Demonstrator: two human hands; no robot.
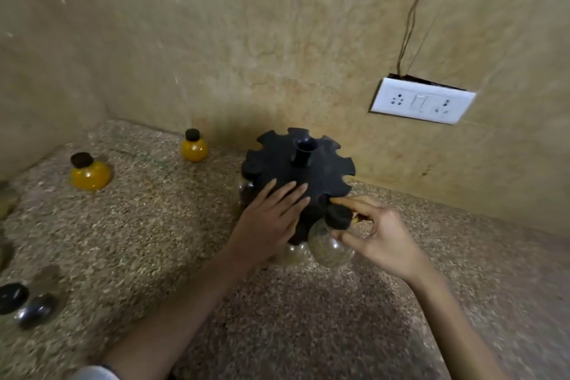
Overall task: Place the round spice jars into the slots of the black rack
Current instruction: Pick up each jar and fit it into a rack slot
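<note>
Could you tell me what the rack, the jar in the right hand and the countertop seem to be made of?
The rack looks like matte black plastic: dull, moulded notches, no shine. The jar in the right hand is clear and glossy with bright highlights, glass or clear plastic; I cannot tell which. Its cap looks matte black. The countertop appears to be speckled polished stone, perhaps granite.

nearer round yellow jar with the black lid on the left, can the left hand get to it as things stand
Probably yes: the left hand lies flat on the black rack, holding nothing, and bare speckled counter lies between it and the nearer round yellow jar.
</note>
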